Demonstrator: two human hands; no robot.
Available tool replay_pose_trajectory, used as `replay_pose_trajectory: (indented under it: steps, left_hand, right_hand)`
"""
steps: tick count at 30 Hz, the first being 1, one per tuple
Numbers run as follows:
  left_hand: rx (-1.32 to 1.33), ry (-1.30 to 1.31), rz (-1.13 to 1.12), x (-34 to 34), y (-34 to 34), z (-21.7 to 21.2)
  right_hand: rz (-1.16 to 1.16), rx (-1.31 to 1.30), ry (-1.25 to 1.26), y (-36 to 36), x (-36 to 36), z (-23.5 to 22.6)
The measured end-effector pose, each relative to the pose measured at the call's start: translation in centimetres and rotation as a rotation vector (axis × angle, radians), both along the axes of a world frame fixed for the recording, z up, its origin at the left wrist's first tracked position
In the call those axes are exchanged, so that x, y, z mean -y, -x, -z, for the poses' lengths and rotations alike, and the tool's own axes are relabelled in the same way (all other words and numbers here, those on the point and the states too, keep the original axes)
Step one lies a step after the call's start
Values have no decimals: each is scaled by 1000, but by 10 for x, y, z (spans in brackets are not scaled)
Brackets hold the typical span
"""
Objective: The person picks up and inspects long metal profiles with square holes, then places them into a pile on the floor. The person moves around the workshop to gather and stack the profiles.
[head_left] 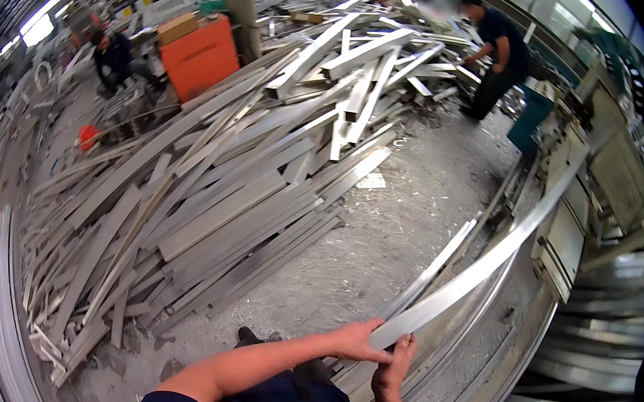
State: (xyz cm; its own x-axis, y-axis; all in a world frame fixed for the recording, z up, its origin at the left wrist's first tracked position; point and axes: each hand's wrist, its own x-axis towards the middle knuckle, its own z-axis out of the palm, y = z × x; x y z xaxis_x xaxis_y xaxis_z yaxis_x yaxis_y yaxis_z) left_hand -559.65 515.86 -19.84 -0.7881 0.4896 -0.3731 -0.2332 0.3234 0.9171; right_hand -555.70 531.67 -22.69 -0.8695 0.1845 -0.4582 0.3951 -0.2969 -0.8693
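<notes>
At the far left, a seated person [115, 55] works low among the scrap, well apart from the wearer. Right of that person stands an orange bin [201, 58], and from it a great pile of aluminium strips [245, 175] spreads across the concrete floor [409, 212] toward the near left. The pile is loose and crossed at many angles, so a knock at one end could set pieces sliding.

Near the lower middle, the left hand [357, 340] closes over the near end of a long aluminium strip [483, 265], thumb and fingers wrapped on it. Just right of it, the right hand [394, 364] pinches the same end from below, though how firmly is hard to tell, since motion blurs the strip. The strip runs up and to the right, its far end near a grey machine [570, 207].

Both hands grip only one end, so the free length may sag, whip or strike the machine. The cut edges could slice bare skin if the strip slips. At the far right, a standing person [500, 58] bends over the pile, seemingly beyond the strip's reach.
</notes>
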Motion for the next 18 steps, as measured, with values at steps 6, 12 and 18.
replay_pose_trajectory:
  steps: [6, 12, 18]
  left_hand:
    - [-105, 276, 71, 123, -63, -19]
    - [-48, 531, -73, 301, -243, 4]
    - [68, 1209, -501, 385, -421, 91]
  right_hand:
    - [-21, -180, 444, 81, -4, 22]
    - [100, 29, 537, 183, -19, 33]
    - [-10, 271, 279, 94, 114, 117]
